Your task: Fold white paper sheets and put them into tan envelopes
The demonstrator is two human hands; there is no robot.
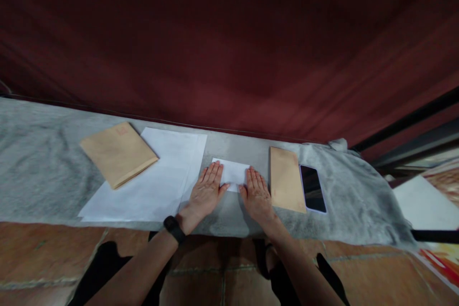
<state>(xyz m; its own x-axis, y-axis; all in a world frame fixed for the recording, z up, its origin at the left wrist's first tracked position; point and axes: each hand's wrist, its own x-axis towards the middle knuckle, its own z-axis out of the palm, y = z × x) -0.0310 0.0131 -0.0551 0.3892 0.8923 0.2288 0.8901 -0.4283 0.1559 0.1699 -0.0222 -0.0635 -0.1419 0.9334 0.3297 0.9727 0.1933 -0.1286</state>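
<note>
A small folded white paper [233, 170] lies on the grey cloth-covered surface [43, 172]. My left hand [206, 192] lies flat on its left part, fingers stretched out and together. My right hand [257, 193] presses flat on its right part, fingers also extended. Neither hand holds anything. A black band sits on my left wrist [174, 229]. The lower part of the folded paper is hidden under both hands.
Left of my hands lies a stack of white sheets [158, 181] with a tan envelope [117, 153] on top. To the right rest a narrow tan envelope [286, 179] and a dark phone [312, 188]. A dark red curtain [229, 48] hangs behind. Tiled floor shows below.
</note>
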